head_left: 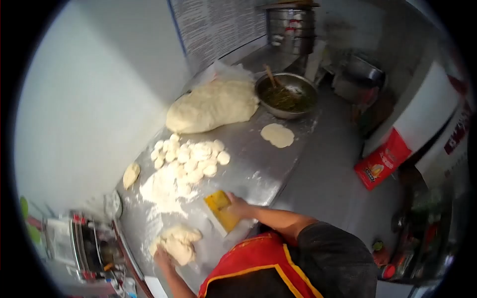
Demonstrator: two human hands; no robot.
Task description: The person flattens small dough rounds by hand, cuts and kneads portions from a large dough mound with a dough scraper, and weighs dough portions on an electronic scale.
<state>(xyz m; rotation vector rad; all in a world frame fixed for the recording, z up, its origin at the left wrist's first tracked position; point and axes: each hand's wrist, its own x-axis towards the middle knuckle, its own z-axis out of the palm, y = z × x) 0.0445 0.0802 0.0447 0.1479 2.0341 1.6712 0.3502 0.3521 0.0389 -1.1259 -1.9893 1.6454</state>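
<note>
On the metal worktop (248,169), my left hand (163,257) grips the near left side of a floured dough lump (180,243). Its fingertips are partly hidden against the dough. To the right, my right hand (238,206) is closed around a dough scraper (218,201) with a yellow grip and a pale blade. The blade's edge is close to the worktop; I cannot tell whether it touches. Beyond both hands lie many small dough pieces (191,161) beside a heap of loose flour (166,191).
A large dough mass (213,107) lies against the wall. Near it stand a metal bowl (288,111) of dark green filling with a wooden-handled utensil, and a flat dough round (277,135). A separate dough piece (131,175) is at left. A red bag (382,159) stands at right.
</note>
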